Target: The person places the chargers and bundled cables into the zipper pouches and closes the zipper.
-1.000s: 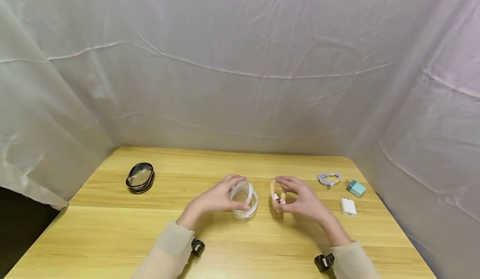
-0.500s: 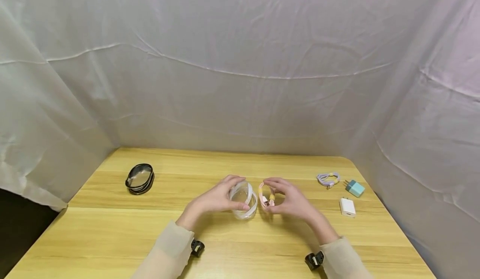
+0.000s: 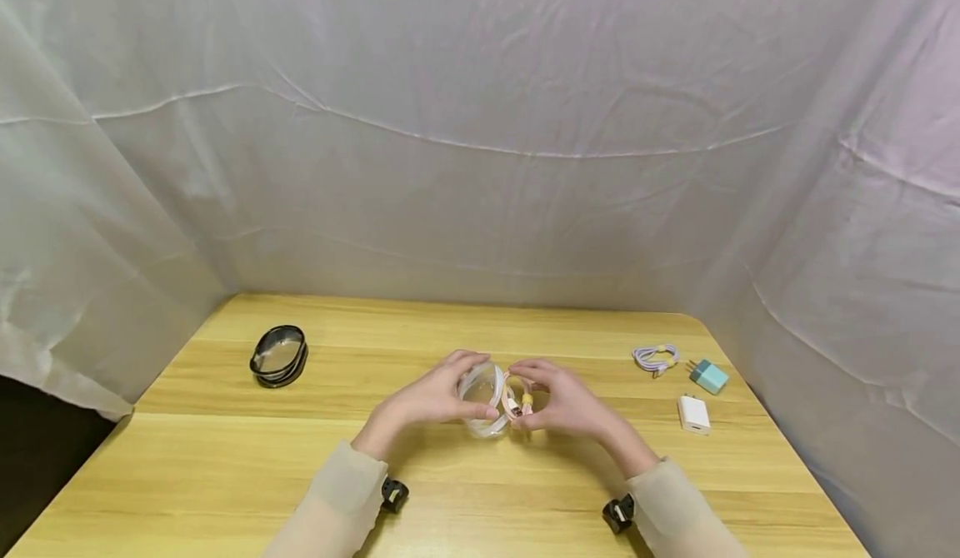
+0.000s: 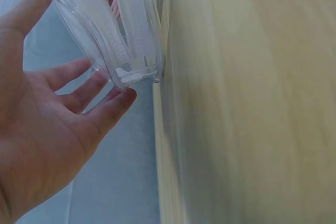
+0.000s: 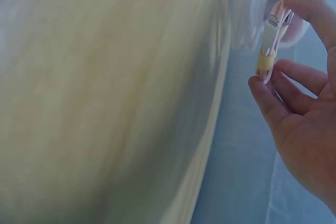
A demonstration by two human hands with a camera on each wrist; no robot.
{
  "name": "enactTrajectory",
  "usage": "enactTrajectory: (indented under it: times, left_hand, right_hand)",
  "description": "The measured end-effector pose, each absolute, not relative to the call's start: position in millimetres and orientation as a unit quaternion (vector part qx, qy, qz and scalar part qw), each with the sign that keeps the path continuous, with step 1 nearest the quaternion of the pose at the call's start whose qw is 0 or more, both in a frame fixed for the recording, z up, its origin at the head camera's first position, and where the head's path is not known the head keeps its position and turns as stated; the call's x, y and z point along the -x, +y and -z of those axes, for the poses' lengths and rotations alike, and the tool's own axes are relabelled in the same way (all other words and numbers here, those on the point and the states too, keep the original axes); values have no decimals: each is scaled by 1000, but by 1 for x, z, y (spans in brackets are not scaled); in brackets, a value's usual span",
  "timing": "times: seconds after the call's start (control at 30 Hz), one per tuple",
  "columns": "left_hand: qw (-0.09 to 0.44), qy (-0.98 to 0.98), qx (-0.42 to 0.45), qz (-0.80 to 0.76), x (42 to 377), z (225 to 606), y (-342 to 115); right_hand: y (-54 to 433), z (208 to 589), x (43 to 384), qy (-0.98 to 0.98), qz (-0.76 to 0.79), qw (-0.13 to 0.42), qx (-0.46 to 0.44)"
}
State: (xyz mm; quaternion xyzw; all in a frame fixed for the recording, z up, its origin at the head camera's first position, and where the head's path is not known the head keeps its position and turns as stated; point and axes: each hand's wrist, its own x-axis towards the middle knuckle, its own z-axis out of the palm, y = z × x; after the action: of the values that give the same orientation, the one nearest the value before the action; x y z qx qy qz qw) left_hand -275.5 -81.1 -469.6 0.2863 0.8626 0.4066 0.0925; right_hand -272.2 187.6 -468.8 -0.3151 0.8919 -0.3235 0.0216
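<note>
My left hand holds a small clear zip pouch with white zipper tape, thumb on one side and fingers on the other. The pouch is on the table, its zipped mouth spread apart and facing right. In my right hand, a coiled pink USB cable with yellow ties is pinched between thumb and fingertips. Its metal USB plug shows in the right wrist view. The coil is right at the pouch's mouth and overlaps its white edge in the head view.
At the far left of the wooden table lies a pouch with black trim. On the right are a coiled lilac cable, a teal charger plug and a white charger plug. Grey cloth hangs behind.
My right hand has moved left with the pink cable, from a gap beside the pouch to its mouth. The left hand and pouch have stayed in place.
</note>
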Motion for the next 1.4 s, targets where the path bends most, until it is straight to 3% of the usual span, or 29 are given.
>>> enactTrajectory:
  times: [0.47,0.93,1.4]
  left_hand:
    - [97,857,-282,-421,275,469,-81]
    - [105,854,-273,-430,274,470,-84]
    - [150,815,-286,-481,277,473,-95]
  right_hand:
    - [173,472,276,890,299,61,340]
    - [163,478,282,882,304,59,355]
    - [155,481,279,904,268,45,331]
